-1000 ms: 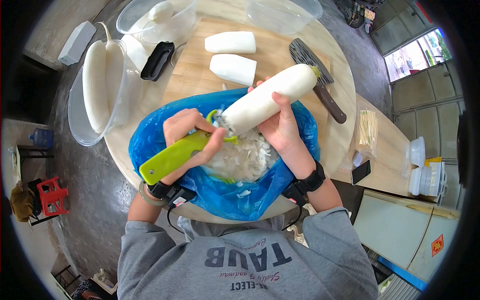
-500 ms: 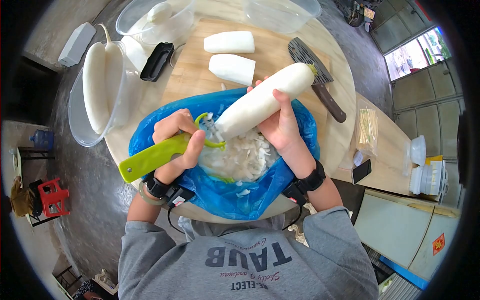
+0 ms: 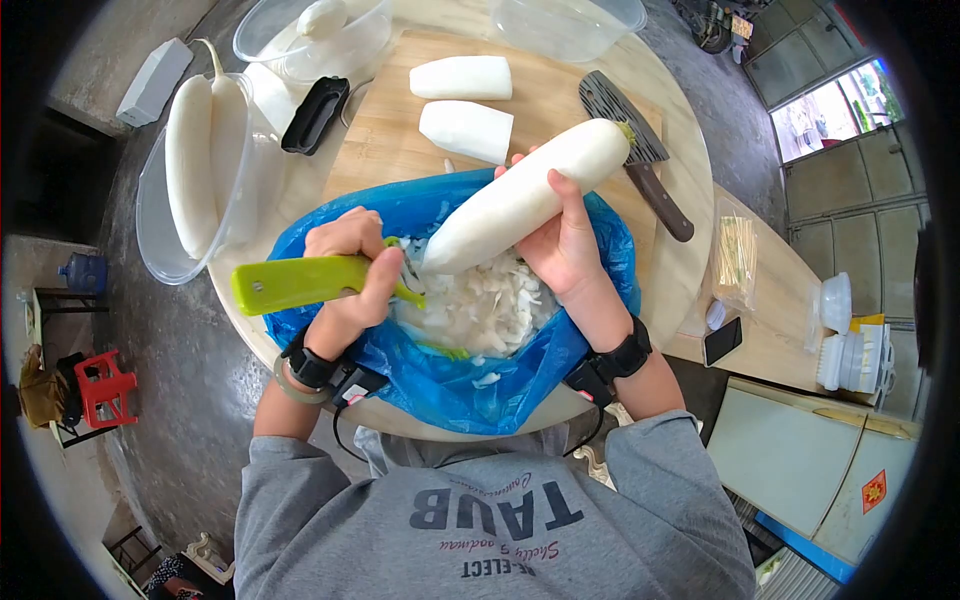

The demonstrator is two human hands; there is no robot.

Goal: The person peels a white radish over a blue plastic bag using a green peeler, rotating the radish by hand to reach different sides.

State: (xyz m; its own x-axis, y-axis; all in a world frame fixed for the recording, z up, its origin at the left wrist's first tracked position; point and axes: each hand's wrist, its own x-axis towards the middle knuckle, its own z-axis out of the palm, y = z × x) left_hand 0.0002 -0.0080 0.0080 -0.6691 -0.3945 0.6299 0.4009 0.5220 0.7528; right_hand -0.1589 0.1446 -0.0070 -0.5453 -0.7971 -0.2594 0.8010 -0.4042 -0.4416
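Note:
My left hand (image 3: 350, 270) is closed around the green peeler (image 3: 300, 283), its head close to the lower end of a white radish (image 3: 520, 200). That radish lies in my right hand (image 3: 565, 240), thumb on top and fingers beneath, its leafy end pointing to the upper right. Both hands are over a blue plastic bag (image 3: 460, 385), which is open and holds a heap of white peelings (image 3: 500, 310). Beyond the bag, two cut radish pieces (image 3: 460, 78) rest on the wooden board (image 3: 375, 130). A dark-bladed cleaver (image 3: 625, 120) lies at the board's right side.
At the left, a clear tub (image 3: 160, 240) holds long radishes. More clear tubs (image 3: 570, 30) stand at the far edge, and a black tray (image 3: 315, 115) is near the board. On the right are a bag of skewers (image 3: 736, 255) and a phone (image 3: 723, 342).
The peeler has shifted slightly, its handle now nearly level and its head a little apart from the radish's lower end. The radish has moved slightly in my right hand.

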